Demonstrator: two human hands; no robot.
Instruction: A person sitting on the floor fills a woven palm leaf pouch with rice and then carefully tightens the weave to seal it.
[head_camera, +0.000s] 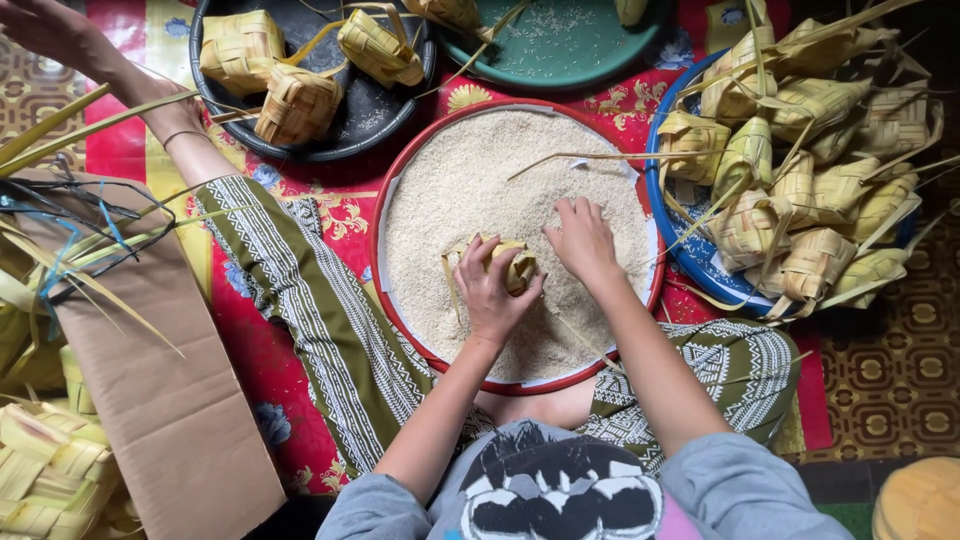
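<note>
Red floral mat, red-rimmed tray of raw rice (500, 160) at centre; left hand (490, 295) cupping woven palm-leaf pouch (515, 268) over the rice, fingers curled; right hand (583, 240) spread, fingertips in grain; filling step likely; next calls for steady scooping into pouch opening

Woven palm-leaf pouch (508, 266), tilted over rice (470, 190)

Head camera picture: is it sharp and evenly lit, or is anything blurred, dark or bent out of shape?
Head view: soft, even light, with no glare on the rice; the left hand, holding a woven leaf pouch, and the right hand are sharp; another person's hand at the top left looks slightly smeared; the top right corner falls into dark shadow; the edges look a little stretched, as with a wide lens.
</note>
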